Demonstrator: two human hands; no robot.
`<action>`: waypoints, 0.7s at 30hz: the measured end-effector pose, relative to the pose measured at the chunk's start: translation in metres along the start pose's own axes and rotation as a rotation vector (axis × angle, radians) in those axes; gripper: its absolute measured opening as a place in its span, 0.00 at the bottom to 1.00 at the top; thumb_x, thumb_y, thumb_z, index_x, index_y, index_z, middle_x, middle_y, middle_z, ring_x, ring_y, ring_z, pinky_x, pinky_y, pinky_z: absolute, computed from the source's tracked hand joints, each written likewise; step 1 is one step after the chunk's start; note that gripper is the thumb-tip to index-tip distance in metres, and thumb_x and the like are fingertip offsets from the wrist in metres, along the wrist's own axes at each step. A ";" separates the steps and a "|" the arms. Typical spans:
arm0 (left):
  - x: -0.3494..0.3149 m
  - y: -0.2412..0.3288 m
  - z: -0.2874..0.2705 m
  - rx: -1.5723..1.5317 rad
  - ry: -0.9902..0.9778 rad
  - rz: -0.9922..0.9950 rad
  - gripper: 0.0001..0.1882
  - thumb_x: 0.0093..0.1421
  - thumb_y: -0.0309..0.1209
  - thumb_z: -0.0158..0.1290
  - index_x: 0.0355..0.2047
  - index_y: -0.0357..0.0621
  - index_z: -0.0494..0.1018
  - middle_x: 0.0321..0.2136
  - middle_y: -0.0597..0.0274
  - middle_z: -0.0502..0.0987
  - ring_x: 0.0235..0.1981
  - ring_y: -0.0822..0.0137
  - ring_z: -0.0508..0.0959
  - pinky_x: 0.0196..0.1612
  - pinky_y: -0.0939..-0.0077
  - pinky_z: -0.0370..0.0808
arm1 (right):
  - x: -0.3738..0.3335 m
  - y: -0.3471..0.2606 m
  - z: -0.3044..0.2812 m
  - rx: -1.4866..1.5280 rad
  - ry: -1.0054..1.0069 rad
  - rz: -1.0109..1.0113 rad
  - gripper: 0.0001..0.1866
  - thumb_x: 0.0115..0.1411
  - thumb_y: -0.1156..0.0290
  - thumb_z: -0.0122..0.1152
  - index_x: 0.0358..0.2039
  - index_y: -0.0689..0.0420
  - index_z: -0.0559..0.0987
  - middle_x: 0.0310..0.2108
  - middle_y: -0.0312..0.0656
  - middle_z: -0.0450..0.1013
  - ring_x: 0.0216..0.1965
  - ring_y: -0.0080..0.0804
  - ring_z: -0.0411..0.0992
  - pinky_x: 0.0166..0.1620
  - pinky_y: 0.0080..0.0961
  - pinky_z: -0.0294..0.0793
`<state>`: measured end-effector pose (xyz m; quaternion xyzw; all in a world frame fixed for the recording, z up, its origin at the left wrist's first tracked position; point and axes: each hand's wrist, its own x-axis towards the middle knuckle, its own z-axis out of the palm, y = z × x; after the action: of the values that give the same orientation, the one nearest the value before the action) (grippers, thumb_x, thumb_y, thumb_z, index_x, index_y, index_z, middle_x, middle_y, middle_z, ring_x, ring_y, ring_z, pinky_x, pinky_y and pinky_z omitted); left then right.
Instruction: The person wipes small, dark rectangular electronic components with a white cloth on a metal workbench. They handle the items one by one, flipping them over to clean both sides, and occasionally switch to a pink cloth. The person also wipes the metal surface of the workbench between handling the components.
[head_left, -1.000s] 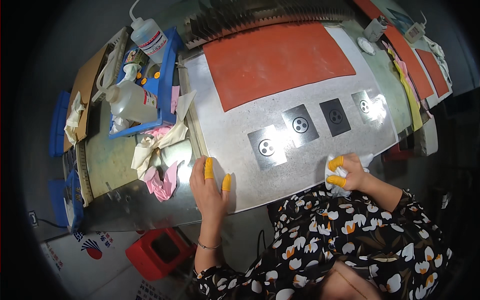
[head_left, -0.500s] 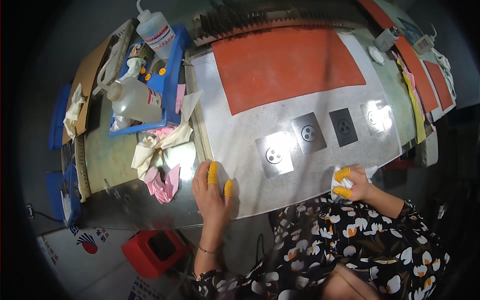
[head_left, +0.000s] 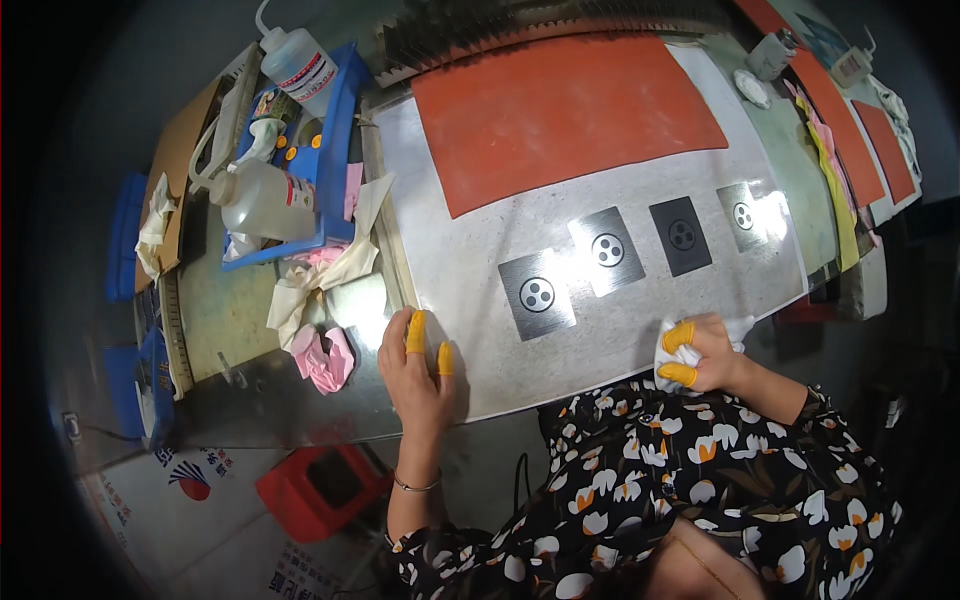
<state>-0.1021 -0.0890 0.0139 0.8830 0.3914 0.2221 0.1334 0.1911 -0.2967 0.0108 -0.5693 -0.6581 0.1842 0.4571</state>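
My left hand (head_left: 415, 377) rests on the front edge of the table with its fingers stretched out and nothing in it. Yellow finger cots cover two of its fingers. My right hand (head_left: 712, 354) is closed round a crumpled white cloth (head_left: 666, 352) at the front edge, also with yellow cots on thumb and finger. Beyond the hands, several flat metal plates lie in a slanting row on the white sheet (head_left: 470, 370): a brushed silver one (head_left: 523, 318), another silver one (head_left: 620, 272), a dark one (head_left: 687, 259) and a light one (head_left: 735, 202). Each bears a ring with three dots.
An orange-red mat (head_left: 570, 115) covers the far part of the sheet. At left a blue tray (head_left: 345, 130) holds squeeze bottles (head_left: 268, 203), with pink cloth (head_left: 322, 362) and cream cloth (head_left: 290, 298) before it. A grey bottle (head_left: 771, 55) stands far right. A red stool (head_left: 325, 490) is below.
The view has shifted slightly, so the plates and mat appear a little higher and further left. Both hands keep about the same pose, the right still on the cloth.
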 end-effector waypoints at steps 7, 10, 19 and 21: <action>0.000 0.006 0.001 0.010 0.001 -0.020 0.23 0.47 0.24 0.54 0.46 0.34 0.66 0.50 0.50 0.64 0.51 0.50 0.64 0.53 0.61 0.58 | -0.004 0.002 0.001 0.015 0.028 -0.061 0.15 0.40 0.66 0.70 0.24 0.58 0.74 0.14 0.38 0.68 0.14 0.34 0.68 0.19 0.24 0.65; 0.001 0.010 0.001 0.037 -0.002 -0.011 0.22 0.48 0.24 0.52 0.46 0.34 0.65 0.49 0.49 0.65 0.51 0.49 0.64 0.54 0.61 0.58 | -0.006 0.002 -0.002 0.002 0.038 -0.080 0.15 0.41 0.65 0.70 0.23 0.57 0.73 0.14 0.38 0.68 0.14 0.34 0.68 0.18 0.23 0.65; 0.000 0.012 0.004 0.082 -0.008 -0.008 0.22 0.51 0.23 0.50 0.48 0.34 0.65 0.51 0.48 0.64 0.52 0.50 0.63 0.55 0.62 0.57 | -0.011 0.008 -0.006 -0.001 0.024 -0.118 0.15 0.42 0.64 0.70 0.22 0.59 0.73 0.14 0.38 0.66 0.13 0.33 0.65 0.17 0.24 0.60; 0.000 0.012 0.005 0.077 -0.009 -0.010 0.22 0.51 0.24 0.50 0.48 0.33 0.65 0.51 0.48 0.64 0.52 0.50 0.63 0.55 0.62 0.57 | -0.011 0.008 -0.006 -0.018 0.040 -0.124 0.17 0.42 0.62 0.70 0.20 0.57 0.71 0.12 0.38 0.64 0.11 0.33 0.64 0.16 0.25 0.60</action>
<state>-0.0924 -0.0973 0.0146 0.8865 0.4034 0.2022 0.1023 0.1998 -0.3067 0.0035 -0.5353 -0.6843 0.1382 0.4756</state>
